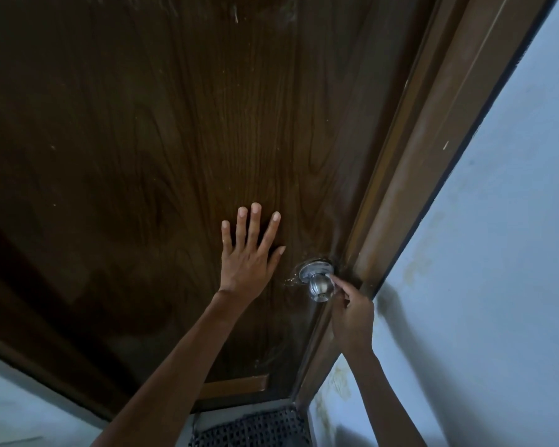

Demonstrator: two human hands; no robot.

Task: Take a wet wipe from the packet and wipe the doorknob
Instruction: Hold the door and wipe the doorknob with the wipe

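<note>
Head view: left hand (250,253), fingers spread flat on door (142,156), likely braces it while right hand (352,314) curls against doorknob (318,287) (wipe pinched? can't tell).

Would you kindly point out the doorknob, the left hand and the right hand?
doorknob (318,287): head view, round metal ball.
left hand (249,262): head view, back of the hand.
right hand (352,314): head view, back of the hand.

I can't tell whether the right hand (352,312) holds anything at the doorknob (318,287); the mat (255,429) runs off the bottom edge.
</note>
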